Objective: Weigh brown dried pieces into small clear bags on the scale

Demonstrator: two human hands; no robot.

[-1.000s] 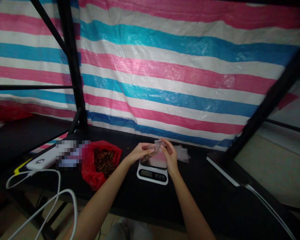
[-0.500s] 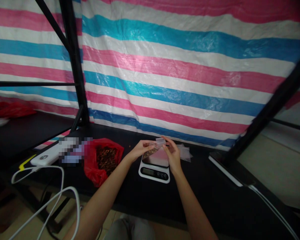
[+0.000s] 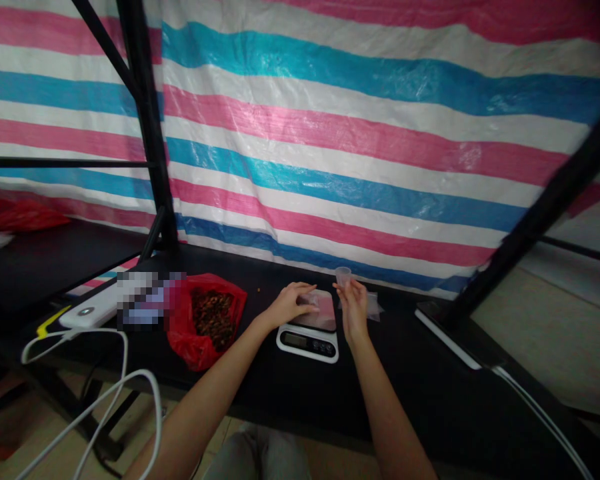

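A small clear plastic cup (image 3: 343, 275) is held up in my right hand (image 3: 354, 303), above and to the right of a white kitchen scale (image 3: 307, 344). My left hand (image 3: 289, 305) reaches over the left edge of the scale's shiny plate (image 3: 325, 312), thumb and fingers apart. Nothing shows between its fingers, though the area behind them is hidden. Clear zip bags (image 3: 373, 305) lie on the table just beyond my right hand. An open red plastic bag (image 3: 183, 343) full of brown dried pieces (image 3: 213, 317) stands left of the scale.
A white power bank (image 3: 93, 310) with a looping white cable (image 3: 147, 375) lies at the left of the black table (image 3: 290, 400). A dark flat device with a white edge (image 3: 447, 339) lies at right. Black metal posts (image 3: 147, 120) and a striped sheet (image 3: 330, 167) stand behind.
The small clear bag with brown pieces, held in both hands before, no longer shows. My hands have parted, and a clear cup is now in my right hand.
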